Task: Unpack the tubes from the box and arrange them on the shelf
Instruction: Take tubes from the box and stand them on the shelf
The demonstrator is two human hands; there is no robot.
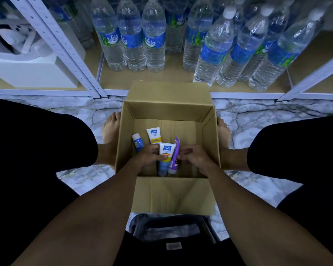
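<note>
Left fingers (158,153) clamp white tube (166,151); right fingers (185,151), apart, touch purple tube (175,156).

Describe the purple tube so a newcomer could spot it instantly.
Find the open cardboard box on the marble floor. Inside, between the left hand and right hand, lies the purple tube, beside a white-and-blue Safi tube. It is the only purple one.
</note>
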